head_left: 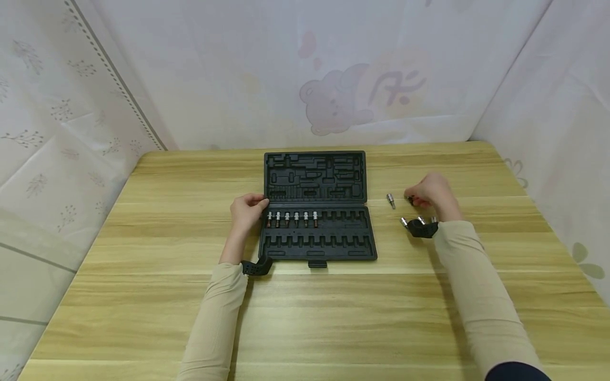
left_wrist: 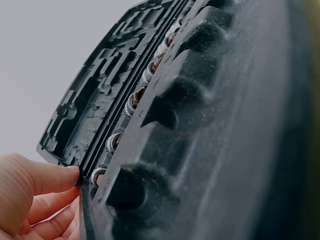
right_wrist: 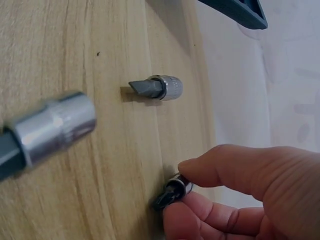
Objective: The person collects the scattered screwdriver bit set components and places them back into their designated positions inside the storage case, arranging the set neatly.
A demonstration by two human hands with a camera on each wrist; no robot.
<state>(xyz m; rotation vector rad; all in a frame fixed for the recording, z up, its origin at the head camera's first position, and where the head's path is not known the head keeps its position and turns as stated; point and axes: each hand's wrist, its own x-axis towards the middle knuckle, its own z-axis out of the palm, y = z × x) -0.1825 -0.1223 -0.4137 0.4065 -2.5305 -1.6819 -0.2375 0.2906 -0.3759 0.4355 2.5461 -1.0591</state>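
Note:
An open black plastic socket case (head_left: 314, 203) lies on the table. Several silver bit sockets (head_left: 296, 218) stand in a row in the upper slots of its near half, from the left end. At the case's left edge, by the hinge, my left hand (head_left: 245, 214) grips the rim between thumb and fingers. Right of the case, my right hand (head_left: 431, 193) pinches a bit socket (right_wrist: 179, 185) with a dark cross-shaped tip, low over the tabletop. A flat-blade bit socket (right_wrist: 170, 88) lies on the wood between that hand and the case.
More bit sockets (head_left: 404, 222) lie under my right wrist, partly hidden by the black wrist camera (head_left: 421, 228). One large silver bit socket (right_wrist: 55, 127) is close in the right wrist view. Patterned curtains (head_left: 229, 79) hang behind the wooden table (head_left: 310, 323).

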